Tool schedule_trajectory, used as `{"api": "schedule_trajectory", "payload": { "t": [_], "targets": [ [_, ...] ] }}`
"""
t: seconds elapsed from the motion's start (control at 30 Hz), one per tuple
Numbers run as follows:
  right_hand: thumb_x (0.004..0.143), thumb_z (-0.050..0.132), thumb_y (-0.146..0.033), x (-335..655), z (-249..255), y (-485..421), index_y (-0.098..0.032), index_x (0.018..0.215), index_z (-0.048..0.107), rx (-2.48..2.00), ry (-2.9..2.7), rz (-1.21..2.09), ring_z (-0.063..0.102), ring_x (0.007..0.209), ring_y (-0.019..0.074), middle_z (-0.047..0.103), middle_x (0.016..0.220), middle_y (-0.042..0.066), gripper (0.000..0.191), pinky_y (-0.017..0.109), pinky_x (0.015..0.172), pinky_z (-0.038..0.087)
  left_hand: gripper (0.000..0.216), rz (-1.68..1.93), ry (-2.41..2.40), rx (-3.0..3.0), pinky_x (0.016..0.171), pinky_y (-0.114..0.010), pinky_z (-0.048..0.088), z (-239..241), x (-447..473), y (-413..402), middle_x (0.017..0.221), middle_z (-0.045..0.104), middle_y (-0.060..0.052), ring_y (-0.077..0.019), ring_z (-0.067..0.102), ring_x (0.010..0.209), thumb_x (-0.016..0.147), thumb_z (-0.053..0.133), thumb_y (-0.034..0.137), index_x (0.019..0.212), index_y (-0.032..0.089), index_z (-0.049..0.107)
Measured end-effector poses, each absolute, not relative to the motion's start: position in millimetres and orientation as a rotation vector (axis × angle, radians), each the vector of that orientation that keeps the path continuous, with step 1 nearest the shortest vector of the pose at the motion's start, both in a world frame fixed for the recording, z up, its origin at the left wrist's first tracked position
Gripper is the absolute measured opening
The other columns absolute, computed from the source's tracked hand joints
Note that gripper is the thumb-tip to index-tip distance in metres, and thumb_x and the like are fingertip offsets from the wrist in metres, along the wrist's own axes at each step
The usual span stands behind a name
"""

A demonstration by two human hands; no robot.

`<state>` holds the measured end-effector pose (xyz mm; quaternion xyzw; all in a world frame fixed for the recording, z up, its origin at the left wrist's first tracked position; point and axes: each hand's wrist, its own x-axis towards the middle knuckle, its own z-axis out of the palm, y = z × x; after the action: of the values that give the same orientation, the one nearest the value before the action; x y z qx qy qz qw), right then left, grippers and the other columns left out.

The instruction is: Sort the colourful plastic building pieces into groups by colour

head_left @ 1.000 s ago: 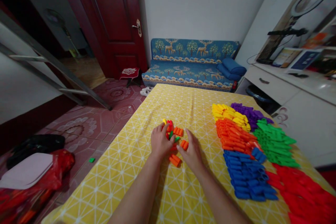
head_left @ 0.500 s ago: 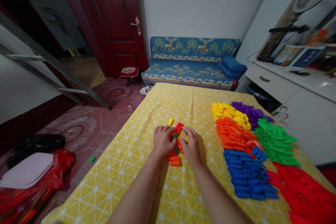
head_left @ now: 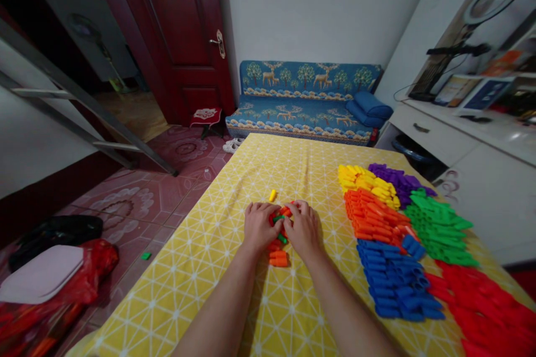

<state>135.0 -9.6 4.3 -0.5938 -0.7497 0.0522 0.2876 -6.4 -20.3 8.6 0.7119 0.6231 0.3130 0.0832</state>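
A small cluster of red, orange and green plastic tube-like building pieces sits on the yellow tablecloth between my hands. My left hand curls around its left side, thumb against a green piece. From the right, my right hand closes over the cluster with bent fingers and thumb on the red and orange pieces. My fingers partly hide what each hand grips. Orange pieces lie just below, nearer to me. A yellow piece lies apart beyond my left hand.
On the table's right are sorted piles: yellow, purple, orange, green, blue and red. A blue sofa stands past the far edge. A green piece lies on the floor.
My right hand has moved left and closed in on the cluster, covering more of the red and orange pieces. The left hand stays nearly in place.
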Motion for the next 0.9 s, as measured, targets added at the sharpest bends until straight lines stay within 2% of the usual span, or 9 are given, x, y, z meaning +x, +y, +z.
{"api": "schedule_trajectory", "payload": {
  "t": [0.17,0.37,0.53,0.73,0.9],
  "targets": [
    [0.081,0.052,-0.013,134.7,-0.8,-15.8,-0.021,0.118,0.064,-1.556,-1.985,0.109,0.047,0.122,0.0272,0.053,0.137,0.010,0.040,0.042,0.102,0.037,0.031,0.923,1.827,2.144,0.109,-0.048,0.027,7.4,-7.8,-19.5,0.108,0.073,-0.002,-0.0252,0.057,0.107,0.073,0.071,0.031,0.104,0.030,0.071],
    [0.081,0.062,-0.026,146.8,-5.0,-11.2,-0.018,0.111,0.066,-1.615,-1.786,0.218,0.055,0.104,0.0262,0.064,0.110,0.011,0.031,0.042,0.096,0.043,0.029,0.920,1.816,2.150,0.111,-0.050,0.023,7.8,-9.3,-20.9,0.110,0.072,0.000,-0.0251,0.056,0.109,0.076,0.070,0.031,0.105,0.031,0.070],
    [0.083,0.058,-0.027,157.3,-15.5,-5.4,-0.021,0.106,0.066,-1.475,-1.602,0.479,0.061,0.092,0.0203,0.067,0.103,0.006,0.025,0.036,0.086,0.050,0.037,0.867,1.735,2.184,0.113,-0.054,0.016,8.2,-11.4,-20.3,0.112,0.072,0.000,-0.0257,0.053,0.115,0.076,0.072,0.031,0.113,0.034,0.068],
    [0.081,0.057,-0.025,154.4,-16.3,-7.6,-0.025,0.103,0.067,-1.319,-1.678,0.595,0.064,0.100,0.0200,0.070,0.105,0.004,0.025,0.037,0.093,0.050,0.036,0.867,1.654,2.211,0.113,-0.052,0.020,7.3,-10.0,-18.4,0.107,0.073,0.001,-0.0246,0.052,0.118,0.077,0.070,0.023,0.111,0.036,0.068],
    [0.079,0.057,-0.028,149.0,-15.9,-9.4,-0.029,0.100,0.065,-1.284,-1.440,0.792,0.068,0.093,0.0187,0.072,0.102,0.001,0.022,0.035,0.085,0.055,0.032,0.952,1.642,2.180,0.113,-0.048,0.025,8.0,-6.9,-19.4,0.106,0.071,-0.002,-0.0239,0.053,0.116,0.075,0.070,0.018,0.105,0.030,0.068]
  ]
}}
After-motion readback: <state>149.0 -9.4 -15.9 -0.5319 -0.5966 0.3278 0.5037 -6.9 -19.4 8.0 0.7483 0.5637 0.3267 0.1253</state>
